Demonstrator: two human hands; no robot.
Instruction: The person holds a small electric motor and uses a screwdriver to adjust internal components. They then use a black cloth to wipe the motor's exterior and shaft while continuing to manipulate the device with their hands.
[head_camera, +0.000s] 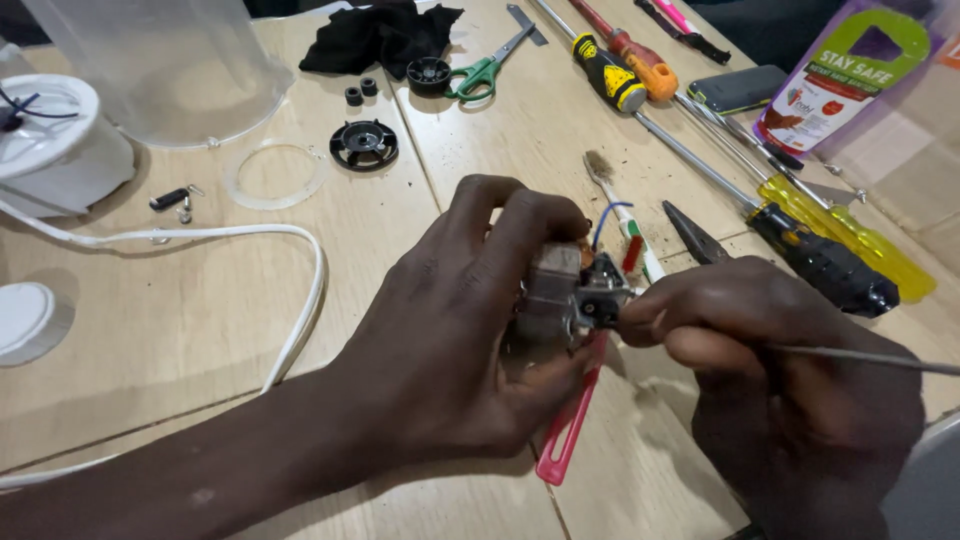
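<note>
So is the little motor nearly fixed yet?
Partly, it seems. The clear jar and black coupler already lie off on the table. The left hand grips the motor while the right hand pokes a thin tool at it. Everything remains unassembled.

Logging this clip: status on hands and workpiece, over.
Left hand grips small motor. Right hand holds thin metal tool at motor's end. Pink-handled tool lies underneath.

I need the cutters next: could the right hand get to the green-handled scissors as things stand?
Probably not at once: the right hand is pinching a thin metal rod against the small motor, and the scissors lie far across the table, beyond the left hand.
</note>
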